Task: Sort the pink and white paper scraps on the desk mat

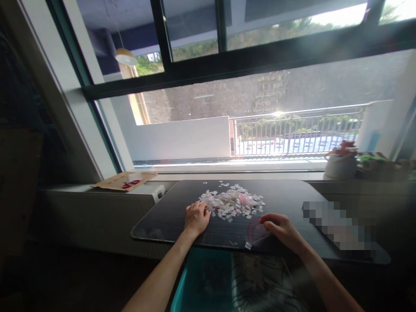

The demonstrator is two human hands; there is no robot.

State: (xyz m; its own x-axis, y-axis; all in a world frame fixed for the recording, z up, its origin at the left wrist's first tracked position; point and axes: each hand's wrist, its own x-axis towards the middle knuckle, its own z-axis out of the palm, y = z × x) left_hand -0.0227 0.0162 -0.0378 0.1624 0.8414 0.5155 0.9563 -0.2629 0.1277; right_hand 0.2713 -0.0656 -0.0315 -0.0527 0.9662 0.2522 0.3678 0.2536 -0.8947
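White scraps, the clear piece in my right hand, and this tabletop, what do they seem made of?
Scraps: probably matte paper, thin and flat. Tabletop: perhaps laminate, dark, softly shiny, faintly streaked. Clear piece: likely smooth plastic, tabletop showing through.

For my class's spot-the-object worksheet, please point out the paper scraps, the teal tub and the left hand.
Paper scraps [234, 202]: head view, middle of the heap.
Teal tub [186, 284]: head view, its left wall.
Left hand [196, 216]: head view, back of the hand.
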